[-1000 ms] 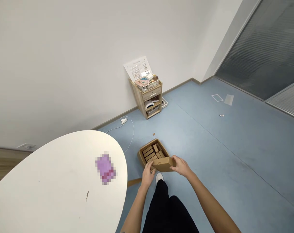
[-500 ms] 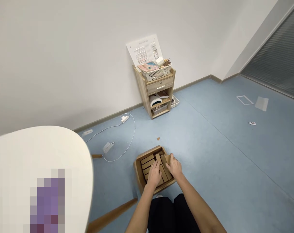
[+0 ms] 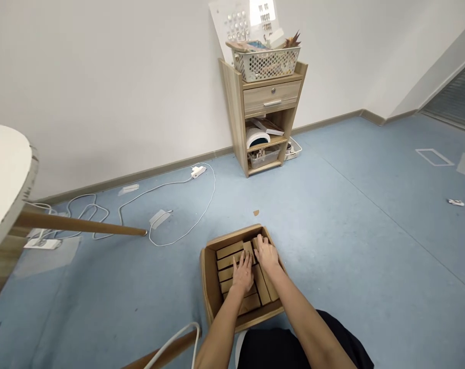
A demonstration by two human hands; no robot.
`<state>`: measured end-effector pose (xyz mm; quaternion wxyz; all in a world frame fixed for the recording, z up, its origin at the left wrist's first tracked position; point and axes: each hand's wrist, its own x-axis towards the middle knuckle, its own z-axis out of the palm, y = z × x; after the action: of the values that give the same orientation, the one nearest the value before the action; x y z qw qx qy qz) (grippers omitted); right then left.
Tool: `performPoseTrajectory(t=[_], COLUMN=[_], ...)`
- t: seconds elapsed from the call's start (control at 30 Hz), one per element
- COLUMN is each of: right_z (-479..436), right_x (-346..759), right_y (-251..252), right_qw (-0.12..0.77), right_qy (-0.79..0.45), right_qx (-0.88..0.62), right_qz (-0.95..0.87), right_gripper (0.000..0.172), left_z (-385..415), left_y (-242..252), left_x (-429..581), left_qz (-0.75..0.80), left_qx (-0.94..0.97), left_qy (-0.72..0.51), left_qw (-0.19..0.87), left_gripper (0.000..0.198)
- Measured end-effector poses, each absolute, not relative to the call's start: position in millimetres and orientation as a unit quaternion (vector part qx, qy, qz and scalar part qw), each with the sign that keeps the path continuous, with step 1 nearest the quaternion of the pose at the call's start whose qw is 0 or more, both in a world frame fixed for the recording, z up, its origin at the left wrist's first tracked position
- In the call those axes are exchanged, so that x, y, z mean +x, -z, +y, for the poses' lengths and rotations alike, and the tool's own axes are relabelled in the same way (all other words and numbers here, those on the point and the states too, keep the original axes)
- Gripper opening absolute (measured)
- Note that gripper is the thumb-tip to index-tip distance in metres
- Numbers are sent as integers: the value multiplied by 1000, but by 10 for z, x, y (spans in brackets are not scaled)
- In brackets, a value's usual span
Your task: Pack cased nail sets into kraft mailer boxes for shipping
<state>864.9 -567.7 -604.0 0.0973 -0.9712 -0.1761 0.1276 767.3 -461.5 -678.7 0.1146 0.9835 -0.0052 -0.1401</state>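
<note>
On the floor before me stands an open cardboard box (image 3: 208,277), packed with several small brown cardboard boxes (image 3: 230,249) in rows. My left hand (image 3: 243,275) lies over the small boxes near the middle, fingers spread, gripping nothing. At the far right corner, inside the big box, my right hand (image 3: 267,252) has its fingers and thumb on a small cardboard box (image 3: 255,242), which it partly hides. Longer small boxes (image 3: 261,285) lie along the right side below that hand.
A wooden cabinet (image 3: 238,113) stands against the wall with a white perforated basket (image 3: 269,65) on top. White cables and a plug (image 3: 197,171) lie on the blue floor. To the left are a white table (image 3: 5,169) and its wooden leg (image 3: 82,224).
My right hand has lowered the small cardboard box from a tilted position into the big box's far right corner. My left hand stays over the small boxes. The view has turned downward and nearer.
</note>
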Motion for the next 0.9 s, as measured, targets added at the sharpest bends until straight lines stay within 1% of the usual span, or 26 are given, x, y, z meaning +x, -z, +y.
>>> performPoseTrajectory(t=[0.13, 0.23, 0.3, 0.43, 0.53, 0.6, 0.7, 0.83, 0.9], right_z=[-5603, -5587, -5598, -5641, -5652, -5653, -5692, -5872, -5987], right_x=[8652, 8625, 8575, 8435, 8388, 8397, 8402, 8275, 8164], right_y=[6317, 6480, 6593, 6806, 6839, 6742, 6395, 5655, 5223], right_qw=[78, 69, 83, 135, 130, 114, 101, 85, 83], right_qy=[-130, -141, -148, -157, -167, -178, -191, -220, -255], right_qx=[-971, -970, -967, -960, -958, -954, -948, -938, -923], right_qz=[-184, -188, -189, -188, -196, -210, -235, -254, -275], right_gripper=[41, 38, 40, 49, 54, 53, 44, 36, 35], left_z=[-4513, -4512, -4530, -4557, -4581, -4617, -4711, -4865, -4919], left_y=[6929, 6950, 6954, 6962, 6895, 6756, 6348, 5470, 4951], left_x=[7553, 7536, 7552, 7613, 7696, 7759, 7790, 7603, 7426], left_qz=[-13, -17, -17, -23, -16, -1, 22, 63, 80], left_qx=[985, 985, 985, 983, 975, 964, 951, 946, 938], left_qy=[129, 123, 125, 142, 187, 238, 271, 250, 256], left_qw=[117, 117, 114, 112, 117, 123, 147, 197, 218], left_gripper=[84, 86, 86, 86, 86, 83, 75, 58, 54])
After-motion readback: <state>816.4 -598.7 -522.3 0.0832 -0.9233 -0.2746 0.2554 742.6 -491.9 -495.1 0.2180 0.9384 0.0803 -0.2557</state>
